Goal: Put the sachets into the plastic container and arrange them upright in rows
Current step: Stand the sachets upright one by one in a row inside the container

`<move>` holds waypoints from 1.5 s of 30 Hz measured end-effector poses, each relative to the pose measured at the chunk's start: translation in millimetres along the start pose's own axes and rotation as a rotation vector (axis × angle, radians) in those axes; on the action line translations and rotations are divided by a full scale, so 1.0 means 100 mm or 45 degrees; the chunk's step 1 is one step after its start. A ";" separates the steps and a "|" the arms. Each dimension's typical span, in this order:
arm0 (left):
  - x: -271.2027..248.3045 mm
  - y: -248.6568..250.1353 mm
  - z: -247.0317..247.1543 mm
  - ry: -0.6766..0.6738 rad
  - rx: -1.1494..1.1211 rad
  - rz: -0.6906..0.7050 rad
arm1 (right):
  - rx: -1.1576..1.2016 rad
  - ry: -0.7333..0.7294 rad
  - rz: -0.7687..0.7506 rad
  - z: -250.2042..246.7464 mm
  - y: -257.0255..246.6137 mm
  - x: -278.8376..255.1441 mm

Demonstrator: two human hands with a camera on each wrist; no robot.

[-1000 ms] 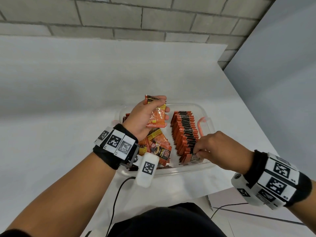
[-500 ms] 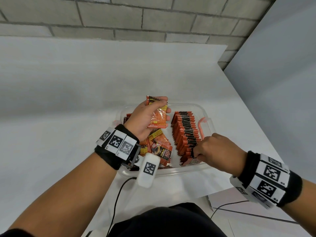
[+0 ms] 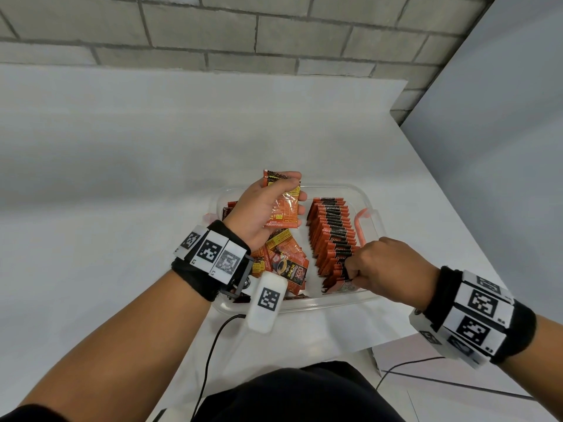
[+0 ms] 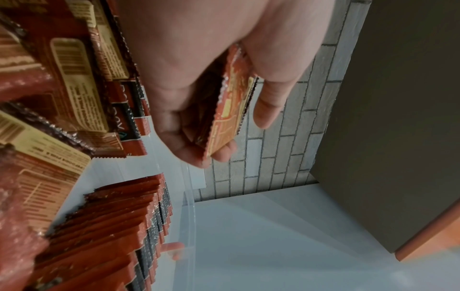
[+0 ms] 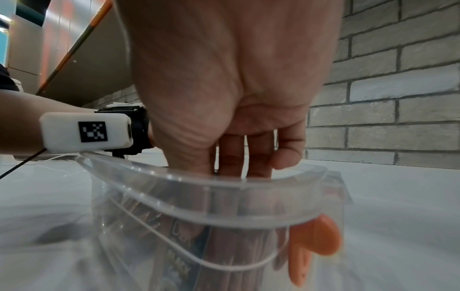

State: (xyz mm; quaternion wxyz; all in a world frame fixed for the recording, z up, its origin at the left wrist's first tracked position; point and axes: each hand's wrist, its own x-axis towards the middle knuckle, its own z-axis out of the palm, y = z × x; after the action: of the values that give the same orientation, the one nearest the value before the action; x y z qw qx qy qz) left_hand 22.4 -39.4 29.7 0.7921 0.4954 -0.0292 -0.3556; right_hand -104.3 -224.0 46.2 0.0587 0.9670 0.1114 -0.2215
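A clear plastic container (image 3: pixel 364 196) sits on the white table near its front edge. An upright row of orange-and-black sachets (image 3: pixel 330 229) fills its right side; loose sachets (image 3: pixel 286 263) lie flat on the left side. My left hand (image 3: pixel 268 205) hovers above the container's left half and grips a small stack of sachets (image 3: pixel 285 208), also seen edge-on in the left wrist view (image 4: pixel 227 118). My right hand (image 3: pixel 374 266) reaches down into the near end of the row and pinches the nearest sachets (image 3: pixel 341 281). In the right wrist view its fingers (image 5: pixel 259 155) dip behind the container's rim (image 5: pixel 224 198).
An orange latch (image 3: pixel 361 223) sits on the container's right wall. The white table (image 3: pixel 122 178) stretches left and back to a brick wall (image 3: pixel 243 32). A grey panel (image 3: pixel 502 147) stands on the right. A cable (image 3: pixel 210 354) hangs from my left wrist.
My right hand has shifted slightly toward the row and closed tighter on the nearest sachets, standing them up. My left hand has stayed put with its stack.
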 end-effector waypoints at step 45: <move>-0.08 0.06 0.03 -0.057 -0.057 0.021 | 0.922 0.852 0.067 -0.56 -0.14 0.31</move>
State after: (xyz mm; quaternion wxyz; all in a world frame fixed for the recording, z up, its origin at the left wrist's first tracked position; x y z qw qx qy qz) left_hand 18.6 -35.2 37.9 0.8050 0.4690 -0.0431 -0.3607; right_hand -57.3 -195.8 82.3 -0.3145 0.9459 0.0157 0.0782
